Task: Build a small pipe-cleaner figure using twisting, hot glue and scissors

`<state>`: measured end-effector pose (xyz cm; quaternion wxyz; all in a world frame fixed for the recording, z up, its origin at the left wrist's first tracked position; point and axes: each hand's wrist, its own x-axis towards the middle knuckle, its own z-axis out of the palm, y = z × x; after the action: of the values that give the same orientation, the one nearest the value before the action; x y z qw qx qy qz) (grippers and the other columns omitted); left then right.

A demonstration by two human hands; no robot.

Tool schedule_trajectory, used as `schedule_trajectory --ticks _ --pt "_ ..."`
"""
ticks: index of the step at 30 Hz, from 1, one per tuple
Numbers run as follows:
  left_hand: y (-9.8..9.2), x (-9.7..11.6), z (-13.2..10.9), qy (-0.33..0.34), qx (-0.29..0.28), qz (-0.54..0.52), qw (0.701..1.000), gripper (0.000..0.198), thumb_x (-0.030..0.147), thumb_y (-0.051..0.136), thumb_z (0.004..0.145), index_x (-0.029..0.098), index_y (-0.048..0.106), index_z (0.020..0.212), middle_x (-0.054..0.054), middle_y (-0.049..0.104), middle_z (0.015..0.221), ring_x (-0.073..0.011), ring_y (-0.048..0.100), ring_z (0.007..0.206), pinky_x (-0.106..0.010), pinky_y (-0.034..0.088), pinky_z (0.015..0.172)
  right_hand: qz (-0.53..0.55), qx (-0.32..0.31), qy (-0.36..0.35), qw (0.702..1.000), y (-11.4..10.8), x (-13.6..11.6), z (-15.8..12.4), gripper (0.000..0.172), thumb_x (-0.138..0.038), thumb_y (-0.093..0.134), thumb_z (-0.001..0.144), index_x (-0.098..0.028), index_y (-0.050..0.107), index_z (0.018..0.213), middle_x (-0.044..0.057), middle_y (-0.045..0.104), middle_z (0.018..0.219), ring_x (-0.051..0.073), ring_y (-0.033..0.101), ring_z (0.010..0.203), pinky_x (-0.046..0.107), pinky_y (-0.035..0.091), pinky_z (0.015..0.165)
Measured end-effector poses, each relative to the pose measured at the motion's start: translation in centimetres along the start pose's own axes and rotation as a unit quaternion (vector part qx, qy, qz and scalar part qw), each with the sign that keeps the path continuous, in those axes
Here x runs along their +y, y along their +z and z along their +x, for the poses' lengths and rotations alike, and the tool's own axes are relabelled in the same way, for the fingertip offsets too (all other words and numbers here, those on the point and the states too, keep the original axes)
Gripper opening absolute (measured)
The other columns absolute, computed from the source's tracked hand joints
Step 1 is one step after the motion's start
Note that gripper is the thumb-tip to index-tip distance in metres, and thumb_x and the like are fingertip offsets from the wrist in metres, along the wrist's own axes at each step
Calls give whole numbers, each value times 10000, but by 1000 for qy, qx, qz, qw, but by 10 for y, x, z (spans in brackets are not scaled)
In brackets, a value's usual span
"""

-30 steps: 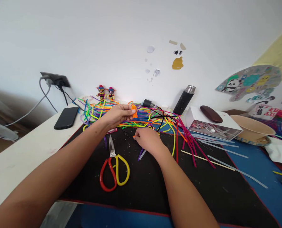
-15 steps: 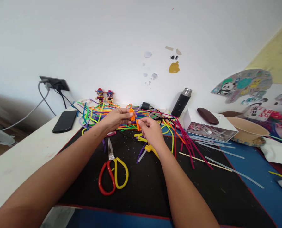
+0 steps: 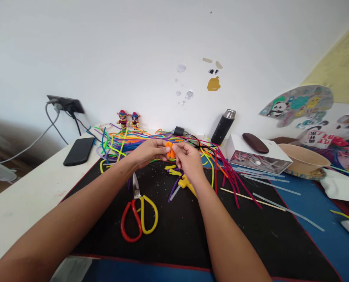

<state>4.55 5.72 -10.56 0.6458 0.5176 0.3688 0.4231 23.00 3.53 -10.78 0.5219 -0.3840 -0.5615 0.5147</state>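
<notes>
Between both hands is a small bundle of folded orange pipe cleaner (image 3: pixel 170 150), held up above the black mat (image 3: pixel 174 227). My left hand (image 3: pixel 152 152) pinches it from the left side. From the right, the fingertips of my right hand (image 3: pixel 189 158) close on its other side; how the orange pieces join is too small to tell. Below the right hand lie yellow bent pipe cleaner pieces (image 3: pixel 186 184), partly hidden by the wrist. Scissors (image 3: pixel 137 211) with one red and one yellow handle rest on the mat, left of the right forearm.
Many coloured pipe cleaners (image 3: pixel 124 141) are heaped along the wall. A phone (image 3: pixel 79 151) lies on the left. Two small figures (image 3: pixel 128 119) stand behind the heap. At the right are a black flask (image 3: pixel 223 127), a white box (image 3: pixel 259 153), a bowl (image 3: pixel 305 156) and a wooden stick (image 3: pixel 252 199).
My hands have come together: the separate orange piece in my right hand now sits against the orange bundle in my left. The camera view has shifted slightly.
</notes>
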Motion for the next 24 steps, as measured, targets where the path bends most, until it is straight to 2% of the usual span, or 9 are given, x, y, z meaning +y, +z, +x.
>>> schedule_trajectory --ticks 7,19,24 --pt "6 4 -3 17 -8 25 1000 461 478 989 615 123 782 825 -56 753 787 -117 666 678 -221 560 672 26 4 -4 1000 0 4 2 457 -611 824 778 -196 675 901 -91 513 483 80 409 350 223 287 373" --pt "9 12 -6 18 -12 97 995 456 470 982 591 133 735 773 -28 723 728 -121 648 654 -243 559 660 40 5 16 999 1 6 2 391 -541 820 775 -201 636 838 -90 537 481 71 419 343 196 260 356" --pt "11 16 -7 36 -7 150 988 439 495 945 635 141 723 769 -22 720 721 -125 638 635 -257 560 654 55 6 23 998 2 7 2 399 -541 823 766 -201 629 843 -97 530 483 65 412 339 186 255 351"
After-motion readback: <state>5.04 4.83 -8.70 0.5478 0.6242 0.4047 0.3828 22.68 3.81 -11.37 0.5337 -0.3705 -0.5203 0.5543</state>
